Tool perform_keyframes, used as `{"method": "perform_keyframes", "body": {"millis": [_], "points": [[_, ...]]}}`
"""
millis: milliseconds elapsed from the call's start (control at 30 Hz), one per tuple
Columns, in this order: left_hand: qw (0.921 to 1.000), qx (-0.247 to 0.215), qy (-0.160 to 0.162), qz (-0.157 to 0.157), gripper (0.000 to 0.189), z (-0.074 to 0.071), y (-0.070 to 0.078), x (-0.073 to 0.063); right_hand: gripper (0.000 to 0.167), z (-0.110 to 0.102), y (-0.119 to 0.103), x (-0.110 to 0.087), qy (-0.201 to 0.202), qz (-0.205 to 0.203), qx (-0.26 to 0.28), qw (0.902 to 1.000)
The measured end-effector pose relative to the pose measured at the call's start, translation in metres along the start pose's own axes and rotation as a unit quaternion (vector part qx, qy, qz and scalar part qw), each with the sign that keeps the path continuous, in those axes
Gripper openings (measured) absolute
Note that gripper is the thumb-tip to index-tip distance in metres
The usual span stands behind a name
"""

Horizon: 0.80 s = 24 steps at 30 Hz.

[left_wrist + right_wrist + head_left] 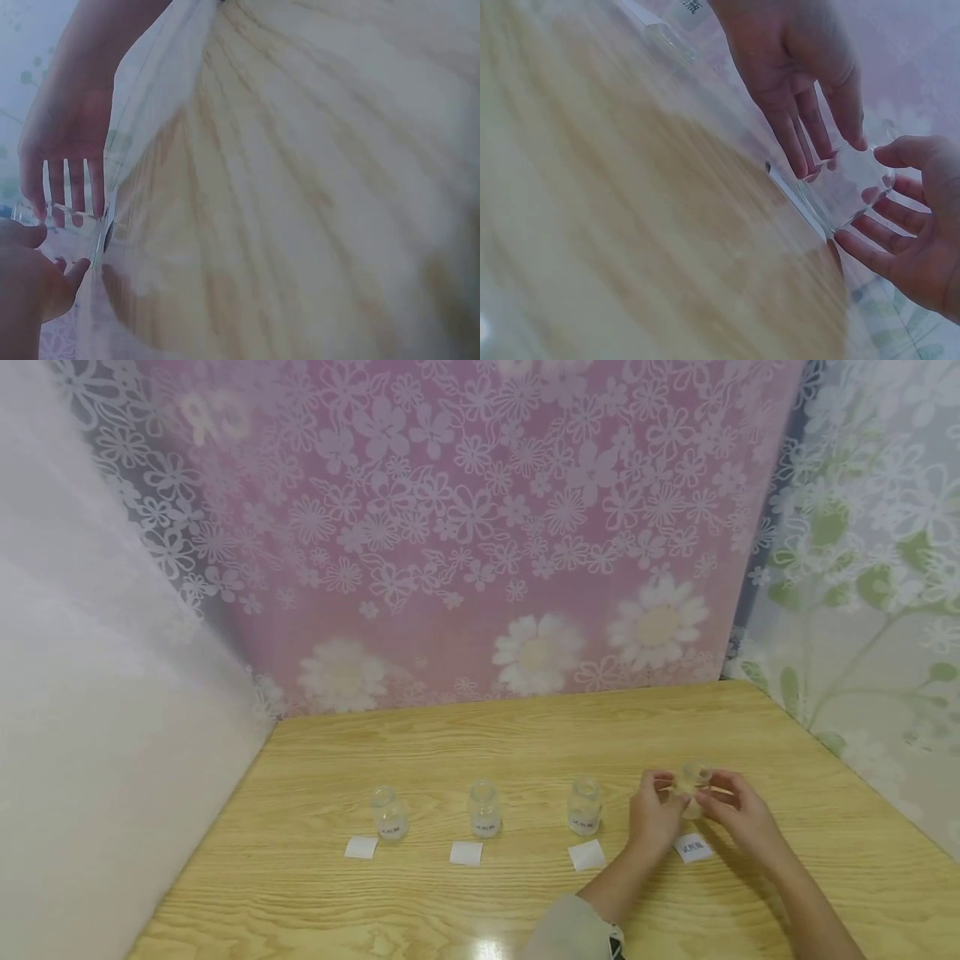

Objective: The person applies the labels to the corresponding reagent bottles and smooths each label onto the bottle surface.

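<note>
On the right side of the table, a small clear glass bottle [696,772] stands between both hands. My left hand [651,820] holds it from the left, thumb at the front and fingers behind. From the other side my right hand [748,822] grips it with thumb and fingertips. The right wrist view shows the see-through bottle [847,187] with fingertips of both hands around its wall. Just in front of it lies a white label [693,847] with dark printed characters.
Leftward in a row stand three similar glass bottles [584,807] [484,810] [389,814] bearing printed labels. Before each lies a blank-looking white paper slip [587,855] [466,853] [361,847]. Flowered curtains [480,527] border the wood-grain table [420,743].
</note>
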<state>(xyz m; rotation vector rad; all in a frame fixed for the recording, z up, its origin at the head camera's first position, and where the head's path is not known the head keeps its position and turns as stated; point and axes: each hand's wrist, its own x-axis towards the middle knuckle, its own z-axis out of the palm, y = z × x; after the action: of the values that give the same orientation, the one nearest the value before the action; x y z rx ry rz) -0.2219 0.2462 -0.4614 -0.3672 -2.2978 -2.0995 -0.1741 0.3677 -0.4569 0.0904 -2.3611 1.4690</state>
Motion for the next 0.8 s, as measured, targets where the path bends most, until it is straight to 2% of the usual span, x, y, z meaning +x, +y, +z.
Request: {"method": "perform_keyframes", "body": {"millis": [167, 400, 633, 800], "points": [[0.9999, -0.005, 0.008, -0.008, 0.028, -0.009, 0.0, -0.004, 0.047, 0.004, -0.004, -0.002, -0.02, 0.007, -0.001, 0.9998], [0.9993, -0.013, -0.003, -0.035, 0.028, -0.02, 0.002, -0.011, 0.049, 0.008, -0.008, -0.004, -0.045, 0.013, -0.007, 0.9989], [0.9996, -0.011, -0.007, -0.026, 0.028, -0.024, 0.001, -0.013, 0.05, 0.009, -0.011, -0.004, -0.053, 0.012, -0.021, 0.9983], [0.9999, 0.004, -0.007, -0.012, 0.03, -0.028, -0.001, -0.019, 0.047, 0.001, -0.012, -0.006, -0.045, -0.01, -0.056, 0.9974]]}}
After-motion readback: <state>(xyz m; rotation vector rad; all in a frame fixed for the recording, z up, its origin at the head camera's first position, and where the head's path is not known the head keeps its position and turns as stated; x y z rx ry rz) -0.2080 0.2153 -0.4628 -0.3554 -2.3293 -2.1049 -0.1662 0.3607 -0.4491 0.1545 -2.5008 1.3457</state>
